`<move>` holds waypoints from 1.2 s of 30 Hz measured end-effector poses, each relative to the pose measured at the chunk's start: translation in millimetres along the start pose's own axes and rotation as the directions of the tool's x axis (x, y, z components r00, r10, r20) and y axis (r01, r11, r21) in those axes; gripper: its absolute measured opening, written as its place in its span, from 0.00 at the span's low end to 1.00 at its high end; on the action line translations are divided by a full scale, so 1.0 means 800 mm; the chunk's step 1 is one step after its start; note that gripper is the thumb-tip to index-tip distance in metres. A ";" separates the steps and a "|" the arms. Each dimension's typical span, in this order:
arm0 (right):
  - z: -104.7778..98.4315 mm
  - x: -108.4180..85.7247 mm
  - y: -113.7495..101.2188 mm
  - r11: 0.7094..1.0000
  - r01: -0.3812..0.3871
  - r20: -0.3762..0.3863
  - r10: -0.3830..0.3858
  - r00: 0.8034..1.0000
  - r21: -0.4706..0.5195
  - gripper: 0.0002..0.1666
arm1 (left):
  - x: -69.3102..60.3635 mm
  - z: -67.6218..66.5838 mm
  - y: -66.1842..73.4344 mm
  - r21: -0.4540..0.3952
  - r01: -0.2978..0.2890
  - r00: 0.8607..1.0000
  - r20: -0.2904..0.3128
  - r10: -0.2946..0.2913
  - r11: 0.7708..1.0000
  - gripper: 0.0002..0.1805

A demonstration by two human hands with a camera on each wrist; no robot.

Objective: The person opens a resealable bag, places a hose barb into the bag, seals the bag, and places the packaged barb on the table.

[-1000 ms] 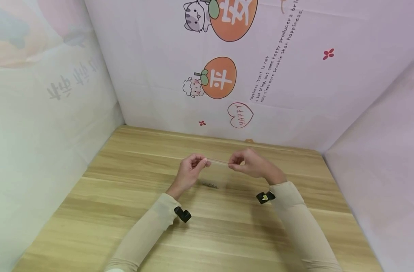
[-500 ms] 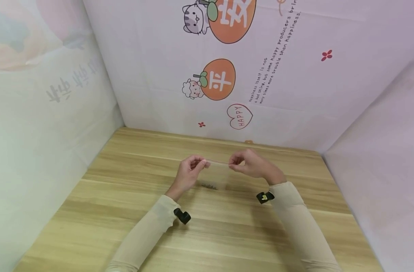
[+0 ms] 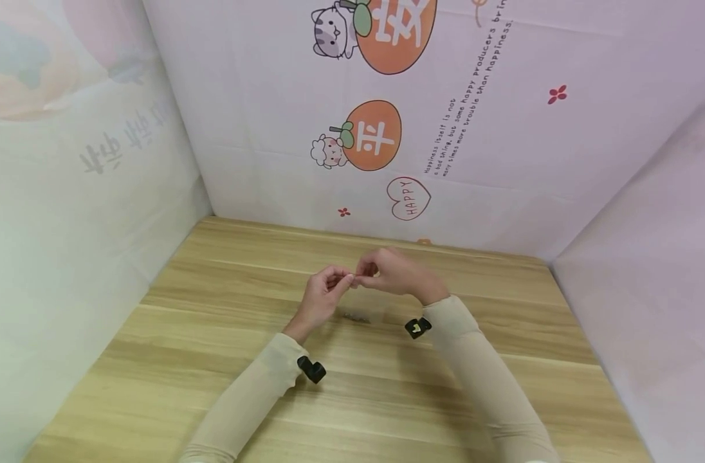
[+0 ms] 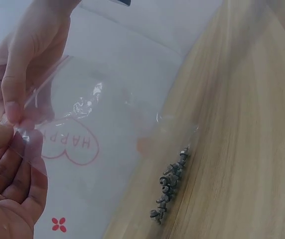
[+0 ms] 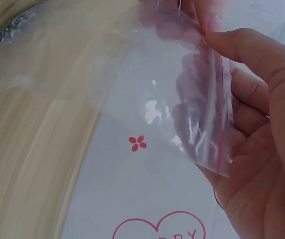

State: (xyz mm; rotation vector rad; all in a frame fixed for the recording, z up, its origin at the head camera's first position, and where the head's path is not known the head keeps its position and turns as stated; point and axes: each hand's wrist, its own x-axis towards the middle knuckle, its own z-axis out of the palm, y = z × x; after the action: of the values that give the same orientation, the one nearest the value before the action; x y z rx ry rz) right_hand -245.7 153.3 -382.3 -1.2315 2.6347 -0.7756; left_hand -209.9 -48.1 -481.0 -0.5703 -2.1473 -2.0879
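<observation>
A clear zip bag (image 4: 117,114) with a red line along its seal hangs between the hands, above the wooden table. Several small grey screws (image 4: 168,181) lie gathered along its bottom edge. At one corner of the seal, my left hand (image 3: 320,297) pinches the bag between thumb and forefinger. Close beside those fingertips, my right hand (image 3: 394,272) pinches the same top edge. In the right wrist view, the free end of the bag's zip strip (image 5: 219,144) hangs past the right hand's palm. Whether the seal is pressed together along its whole length is hard to tell.
The wooden table (image 3: 341,399) reaches a printed white back sheet (image 3: 271,161) behind the hands. White sheets also stand at the left (image 3: 98,225) and right (image 3: 648,257). A small black camera (image 3: 312,370) sits on the left wrist, another (image 3: 417,327) on the right.
My right hand has moved left along the bag's top edge, from its right corner to beside the left hand. The left hand and the screws stay nearly where they were.
</observation>
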 end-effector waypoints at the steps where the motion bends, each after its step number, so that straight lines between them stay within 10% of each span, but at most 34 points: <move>1: 0.001 0.002 -0.001 1.000 0.008 -0.004 -0.008 1.000 -0.005 0.06 | 0.000 0.000 -0.001 0.004 -0.001 1.000 -0.004 0.001 1.000 0.11; 14: -0.006 -0.006 0.009 0.999 -0.025 -0.003 0.025 1.000 0.035 0.06 | 0.000 0.003 0.007 0.065 -0.040 0.999 -0.032 0.042 0.997 0.11; 36: -0.026 -0.090 0.043 0.991 -0.072 -0.151 0.089 0.985 0.110 0.04 | 0.011 0.005 0.016 0.093 -0.019 1.000 -0.004 0.019 0.996 0.09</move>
State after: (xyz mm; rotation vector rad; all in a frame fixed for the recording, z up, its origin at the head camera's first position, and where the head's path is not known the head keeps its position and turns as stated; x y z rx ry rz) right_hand -228.3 234.2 -388.7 -1.0716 2.7062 -1.0197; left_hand -213.0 -42.7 -466.2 -0.5719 -2.2131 -1.9659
